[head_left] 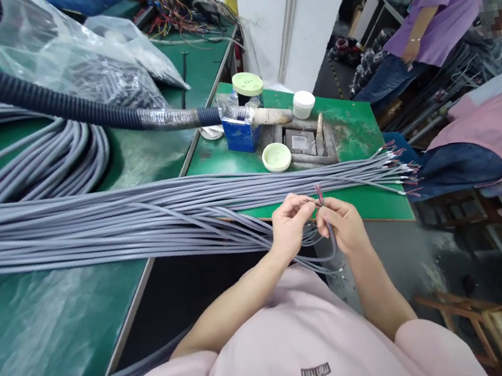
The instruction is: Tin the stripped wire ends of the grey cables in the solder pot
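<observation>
In the head view, my right hand (pixel 342 223) pinches the end of a grey cable (pixel 332 240), whose thin coloured wires (pixel 319 194) stick up above the fingers. My left hand (pixel 290 225) is closed at the fingertips on one or more of those thin wires, close beside my right hand. Just beyond both hands a long bundle of grey cables (pixel 177 199) lies across the green table (pixel 357 125). Its stripped ends (pixel 402 170), with reddish wires showing, fan out at the right.
A black hose (pixel 93 114) ends by a blue box (pixel 240 134). Near it are a soldering pot (pixel 301 143), a pale green dish (pixel 276 157) and a white jar (pixel 303 105). Plastic bags (pixel 85 62) lie at the upper left. Two people are at the right.
</observation>
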